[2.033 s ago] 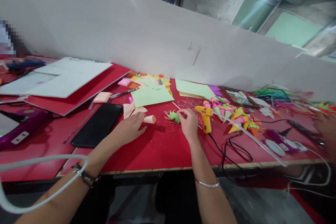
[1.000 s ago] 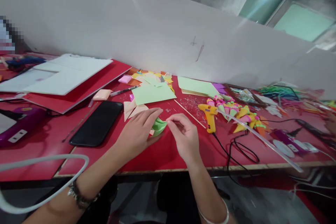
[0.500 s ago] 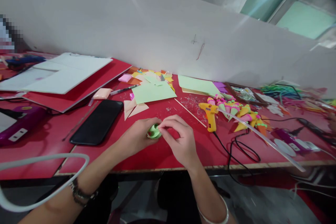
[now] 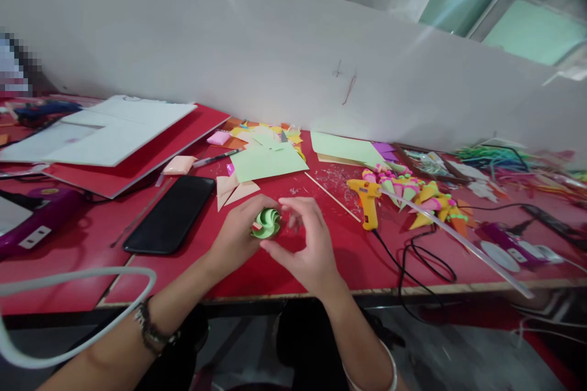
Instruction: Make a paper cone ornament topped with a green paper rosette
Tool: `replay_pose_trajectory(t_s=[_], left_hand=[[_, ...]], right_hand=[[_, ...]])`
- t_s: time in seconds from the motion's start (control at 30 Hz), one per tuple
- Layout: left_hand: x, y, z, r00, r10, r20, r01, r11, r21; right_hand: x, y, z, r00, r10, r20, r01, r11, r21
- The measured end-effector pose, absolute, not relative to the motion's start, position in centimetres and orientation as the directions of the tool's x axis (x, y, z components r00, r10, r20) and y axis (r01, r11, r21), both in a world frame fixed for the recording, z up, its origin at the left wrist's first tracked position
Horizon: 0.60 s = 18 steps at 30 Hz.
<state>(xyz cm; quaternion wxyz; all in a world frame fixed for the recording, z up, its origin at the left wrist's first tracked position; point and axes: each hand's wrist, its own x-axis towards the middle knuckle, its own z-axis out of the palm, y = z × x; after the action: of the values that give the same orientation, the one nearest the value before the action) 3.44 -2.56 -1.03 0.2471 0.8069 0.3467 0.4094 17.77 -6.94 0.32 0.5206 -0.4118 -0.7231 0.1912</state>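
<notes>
Much depends on my bare left grip (image 4: 236,229), clamped round the light-green, swirled paper-like curl (image 4: 268,223) above the flat red desk (image 4: 279,272), since too hard a squeeze could, I judge, crush its thin folds while my bare right grip (image 4: 309,244) hangs spread just beside it.

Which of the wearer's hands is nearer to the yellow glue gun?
Right. The right hand is to the left of the yellow glue gun, apart from it; the left hand is farther left, holding the green curled paper.
</notes>
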Motion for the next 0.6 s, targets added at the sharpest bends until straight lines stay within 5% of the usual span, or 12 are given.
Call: replay_pose_trajectory(t_s=[0.2, 0.6], left_hand=[[3.62, -2.63, -1.20, 0.399, 0.786, 0.472, 0.361, -0.607, 0.708], [3.59, -2.48, -1.67, 0.506, 0.785, 0.358, 0.284, -0.543, 0.790]], right_hand=[[17.24, -6.77, -0.23, -0.205, 0.786, 0.583, 0.550, 0.586, -0.595], [17.82, -6.63, -0.15, -0.233, 0.792, 0.565, 0.523, 0.592, -0.614]])
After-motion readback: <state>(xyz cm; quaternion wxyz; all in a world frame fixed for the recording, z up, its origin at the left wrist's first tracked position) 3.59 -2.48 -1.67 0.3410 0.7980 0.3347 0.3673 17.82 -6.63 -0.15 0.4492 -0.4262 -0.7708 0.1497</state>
